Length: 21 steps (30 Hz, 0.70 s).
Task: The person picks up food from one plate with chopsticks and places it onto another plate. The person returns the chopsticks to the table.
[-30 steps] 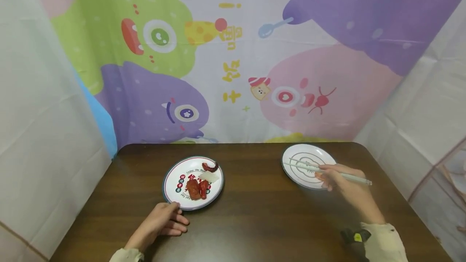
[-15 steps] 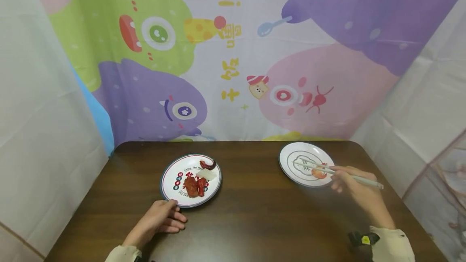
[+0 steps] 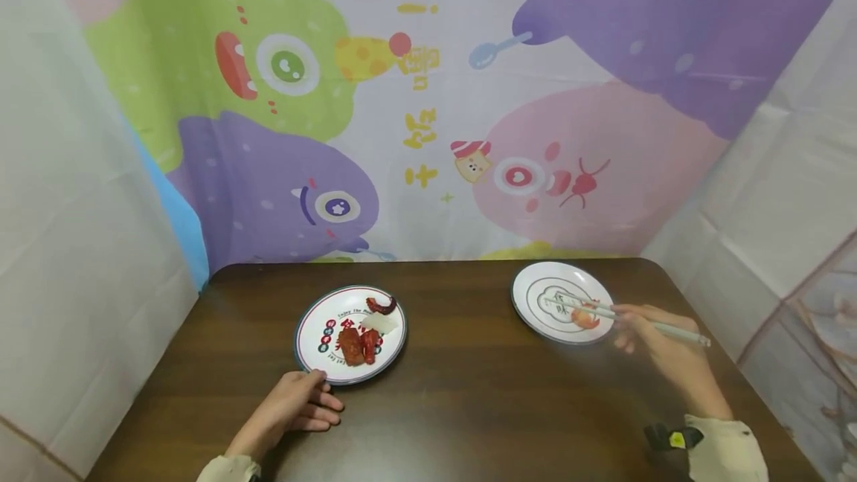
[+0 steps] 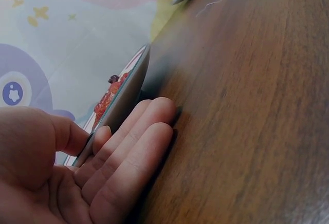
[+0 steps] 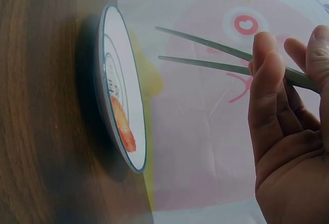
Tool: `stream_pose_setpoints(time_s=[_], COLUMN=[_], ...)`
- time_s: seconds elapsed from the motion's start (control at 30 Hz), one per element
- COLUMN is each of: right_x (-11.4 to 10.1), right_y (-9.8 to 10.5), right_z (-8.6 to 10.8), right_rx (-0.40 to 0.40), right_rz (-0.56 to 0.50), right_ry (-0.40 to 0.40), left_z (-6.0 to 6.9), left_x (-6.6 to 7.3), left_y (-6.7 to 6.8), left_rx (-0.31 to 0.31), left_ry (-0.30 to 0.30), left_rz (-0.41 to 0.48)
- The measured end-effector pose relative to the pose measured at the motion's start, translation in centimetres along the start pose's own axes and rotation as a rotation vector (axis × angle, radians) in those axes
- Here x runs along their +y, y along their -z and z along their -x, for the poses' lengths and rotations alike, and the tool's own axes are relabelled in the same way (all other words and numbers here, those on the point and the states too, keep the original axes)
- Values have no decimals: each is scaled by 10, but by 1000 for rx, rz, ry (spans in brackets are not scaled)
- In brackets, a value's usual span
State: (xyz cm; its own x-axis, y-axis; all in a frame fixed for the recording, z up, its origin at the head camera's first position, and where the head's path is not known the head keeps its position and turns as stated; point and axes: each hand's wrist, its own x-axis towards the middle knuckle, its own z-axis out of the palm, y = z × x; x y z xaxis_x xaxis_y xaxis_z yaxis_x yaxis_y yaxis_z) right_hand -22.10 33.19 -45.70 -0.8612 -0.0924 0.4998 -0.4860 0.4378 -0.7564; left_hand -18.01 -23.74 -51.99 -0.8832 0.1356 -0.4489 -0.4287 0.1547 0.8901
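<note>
My right hand [image 3: 659, 341] holds a pair of pale green chopsticks [image 5: 205, 42], their tips apart with nothing between them. They hover above a white plate [image 3: 535, 311] with a dark rim at the back right. On that plate lies an orange-and-white shrimp [image 5: 122, 124], partly behind the chopsticks in the head view. At the left, my left hand [image 3: 294, 404] pinches the near rim of a second white plate [image 3: 315, 341] between thumb and index finger, the other fingers extended beside it. This plate carries reddish-brown meat pieces [image 3: 351, 346], a pale slice [image 3: 379, 322] and a dark red curled piece [image 3: 382, 306].
Both plates stand on a dark brown wooden table [image 3: 455, 393], with bare wood between them. A cartoon-printed cloth [image 3: 428, 229] hangs behind the table's back edge. Pale sheets [image 3: 756, 244] close off both sides.
My right hand has drawn slightly to the right with the chopsticks, uncovering more of the shrimp. The left hand keeps its hold on the plate rim. The head view has shifted a little.
</note>
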Motion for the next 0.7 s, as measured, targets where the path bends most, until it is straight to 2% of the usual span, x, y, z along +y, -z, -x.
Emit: stream_pose_setpoints(time_s=[0.17,0.33,0.57,0.7], right_x=[1,3,8,8], right_y=[1,4,13,15], right_z=[0,6,15,17], right_rx=[-7,19,39,60], right_rz=[-5,18,61,43], right_ry=[0,-30,-78,-95], left_z=[1,0,-3,-4], left_x=[-5,-7,-5,-4], left_y=[2,3,2,2], left_rx=[-17,-22,-20,-28], left_ry=[-5,-12,-21,-21], left_rz=[16,17,13,9])
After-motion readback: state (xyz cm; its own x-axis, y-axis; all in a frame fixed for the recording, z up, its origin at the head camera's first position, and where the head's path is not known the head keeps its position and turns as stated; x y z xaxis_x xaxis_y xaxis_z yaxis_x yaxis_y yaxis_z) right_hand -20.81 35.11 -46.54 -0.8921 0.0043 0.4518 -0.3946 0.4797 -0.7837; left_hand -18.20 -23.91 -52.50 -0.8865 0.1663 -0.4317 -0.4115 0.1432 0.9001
